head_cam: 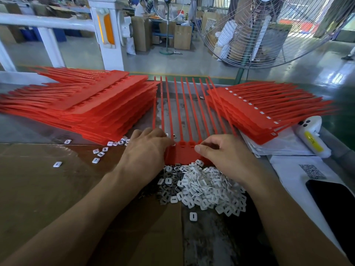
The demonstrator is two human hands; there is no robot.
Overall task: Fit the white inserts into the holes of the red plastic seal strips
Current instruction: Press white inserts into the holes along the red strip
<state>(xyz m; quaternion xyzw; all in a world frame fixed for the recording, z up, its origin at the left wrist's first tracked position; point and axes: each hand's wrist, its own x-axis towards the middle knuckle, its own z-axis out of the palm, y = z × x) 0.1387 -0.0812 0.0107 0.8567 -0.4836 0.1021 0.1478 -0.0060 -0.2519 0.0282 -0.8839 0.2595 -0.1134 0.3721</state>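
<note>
Red seal strips (185, 150) lie flat on the table (48, 189), tails pointing away, between two red stacks; left hand (148, 148) presses curled fingers onto their heads; right hand (221, 152) pinches their edge; white inserts (201, 187) are heaped just below both hands.

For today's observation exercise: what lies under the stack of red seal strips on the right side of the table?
White papers stick out from under the right stack of red seal strips, beside a white device. How far the papers reach beneath, and anything else there, is covered.
</note>
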